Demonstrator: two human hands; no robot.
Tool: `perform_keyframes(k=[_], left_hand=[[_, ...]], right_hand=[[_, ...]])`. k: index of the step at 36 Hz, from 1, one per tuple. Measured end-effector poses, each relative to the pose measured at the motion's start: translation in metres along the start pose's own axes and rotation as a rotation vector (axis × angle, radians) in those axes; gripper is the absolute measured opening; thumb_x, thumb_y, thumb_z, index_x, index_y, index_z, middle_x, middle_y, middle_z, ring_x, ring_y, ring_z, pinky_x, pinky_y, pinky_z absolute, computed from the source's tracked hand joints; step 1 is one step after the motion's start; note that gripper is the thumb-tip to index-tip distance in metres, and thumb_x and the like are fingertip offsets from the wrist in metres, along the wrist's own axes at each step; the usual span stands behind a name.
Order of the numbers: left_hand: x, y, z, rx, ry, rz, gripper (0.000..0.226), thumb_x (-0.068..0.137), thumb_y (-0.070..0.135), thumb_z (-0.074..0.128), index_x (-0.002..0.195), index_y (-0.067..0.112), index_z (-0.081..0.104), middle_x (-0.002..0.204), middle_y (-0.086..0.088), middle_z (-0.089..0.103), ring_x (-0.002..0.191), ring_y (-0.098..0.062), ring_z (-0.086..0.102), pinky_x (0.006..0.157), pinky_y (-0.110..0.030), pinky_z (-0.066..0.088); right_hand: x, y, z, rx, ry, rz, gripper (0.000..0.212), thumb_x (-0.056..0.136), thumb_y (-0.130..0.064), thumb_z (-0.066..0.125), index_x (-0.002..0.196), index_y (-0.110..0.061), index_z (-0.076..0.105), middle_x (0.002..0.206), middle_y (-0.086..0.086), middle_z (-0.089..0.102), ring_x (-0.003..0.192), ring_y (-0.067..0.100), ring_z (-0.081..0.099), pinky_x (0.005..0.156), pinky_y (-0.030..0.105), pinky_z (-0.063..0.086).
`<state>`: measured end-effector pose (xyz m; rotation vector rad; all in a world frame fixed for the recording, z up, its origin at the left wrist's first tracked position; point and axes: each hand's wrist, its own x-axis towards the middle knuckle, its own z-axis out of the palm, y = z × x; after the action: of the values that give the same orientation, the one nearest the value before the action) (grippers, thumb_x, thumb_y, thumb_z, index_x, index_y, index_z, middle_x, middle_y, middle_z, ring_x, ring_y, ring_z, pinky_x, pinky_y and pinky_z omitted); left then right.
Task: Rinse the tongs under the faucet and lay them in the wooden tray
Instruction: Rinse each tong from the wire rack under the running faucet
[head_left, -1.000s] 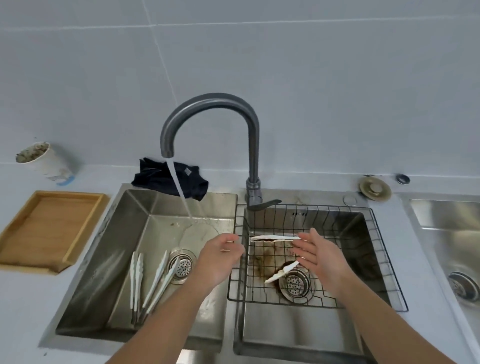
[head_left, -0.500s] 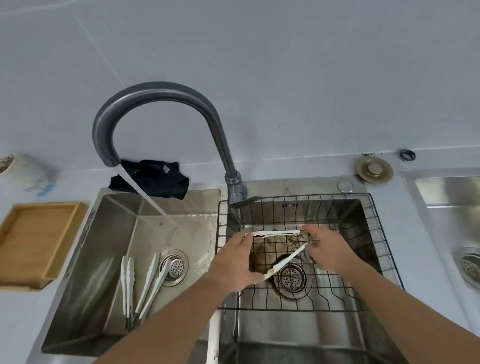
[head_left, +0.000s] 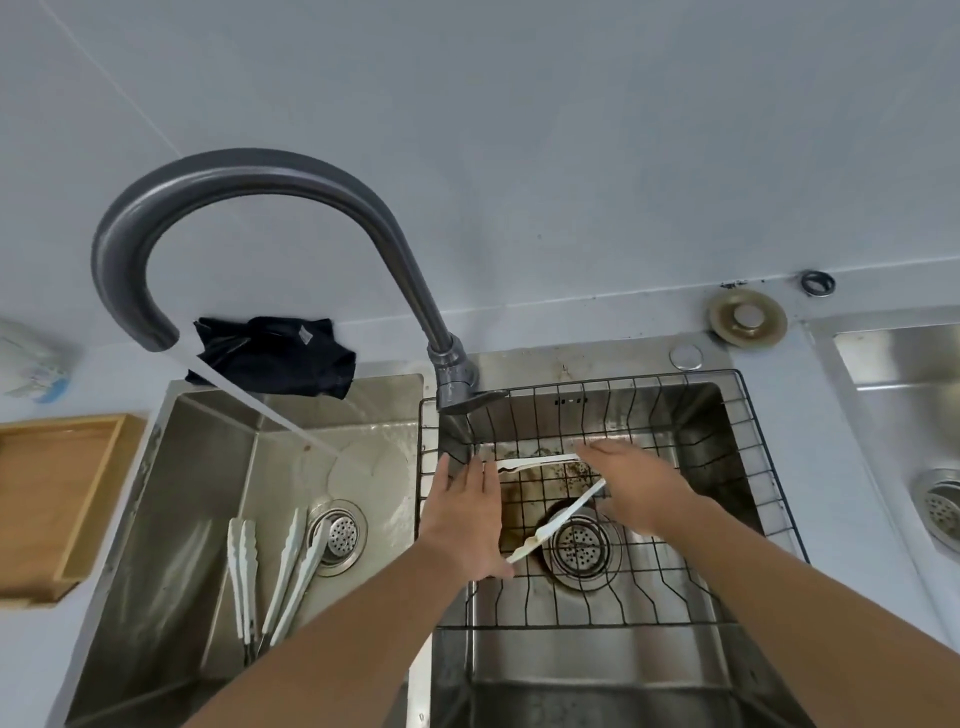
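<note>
White tongs (head_left: 540, 460) lie spread apart in the black wire basket (head_left: 748, 415) over the right sink basin, with brown grime under them. My right hand (head_left: 639, 483) covers their hinge end with its fingers stretched out to the left. My left hand (head_left: 462, 514) hovers flat with straight fingers over the basket's left rim, its heel beside the tip of the lower tong arm. The grey faucet (head_left: 249, 171) arches left and runs water (head_left: 270, 415) into the left basin. The wooden tray (head_left: 57, 499) sits on the counter at far left.
Two more white tongs (head_left: 241, 571) (head_left: 296, 566) lie in the left basin (head_left: 176, 519) beside its drain. A black cloth (head_left: 275, 353) sits behind that basin, a paper cup (head_left: 31, 358) above the tray. A drain plug (head_left: 748, 317) and another sink (head_left: 909, 395) are at right.
The view has moved in closer to the sinks. My left hand has moved right to the basket's rim and straightened its fingers. My right hand has come down over the tongs' hinge end.
</note>
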<state>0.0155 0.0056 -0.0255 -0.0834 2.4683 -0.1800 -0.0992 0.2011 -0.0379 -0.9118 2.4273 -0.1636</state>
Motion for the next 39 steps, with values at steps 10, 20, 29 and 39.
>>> perform_keyframes(k=[10,20,29,39], left_hand=[[0.0,-0.003,-0.004,-0.058,0.107,0.04,0.097,0.079,0.039,0.079,0.153,0.006,0.025,0.145,-0.01,0.046,0.134,-0.028,0.048,0.121,-0.051,-0.011],[-0.004,-0.011,-0.007,-0.217,0.232,0.095,0.067,0.092,0.016,0.065,0.152,0.02,0.035,0.144,-0.001,0.052,0.131,-0.019,0.052,0.125,-0.04,0.008],[-0.017,-0.04,-0.025,-0.563,0.321,0.154,0.04,0.099,0.017,0.056,0.138,0.024,0.058,0.13,0.002,0.061,0.115,-0.019,0.06,0.097,-0.031,0.048],[-0.042,-0.086,-0.03,-1.23,0.427,0.102,0.026,0.088,0.01,0.075,0.098,0.034,0.075,0.095,0.018,0.073,0.086,-0.003,0.067,0.072,-0.016,0.052]], right_hand=[[0.004,0.004,-0.001,0.044,-0.036,-0.02,0.053,0.093,-0.023,0.066,0.143,-0.022,0.049,0.133,-0.002,0.055,0.116,0.016,0.052,0.1,0.029,0.046],[-0.013,0.013,-0.015,0.15,-0.029,-0.01,0.045,0.094,-0.028,0.067,0.138,-0.022,0.056,0.129,-0.003,0.058,0.113,0.017,0.056,0.099,0.03,0.046],[-0.034,0.007,-0.032,0.211,0.04,0.007,0.046,0.096,-0.034,0.064,0.139,-0.019,0.057,0.131,-0.002,0.062,0.115,0.015,0.058,0.101,0.03,0.046],[-0.054,-0.031,-0.048,0.403,0.135,0.03,0.033,0.093,-0.037,0.066,0.124,-0.024,0.068,0.102,-0.006,0.071,0.082,0.016,0.069,0.066,0.019,0.053]])
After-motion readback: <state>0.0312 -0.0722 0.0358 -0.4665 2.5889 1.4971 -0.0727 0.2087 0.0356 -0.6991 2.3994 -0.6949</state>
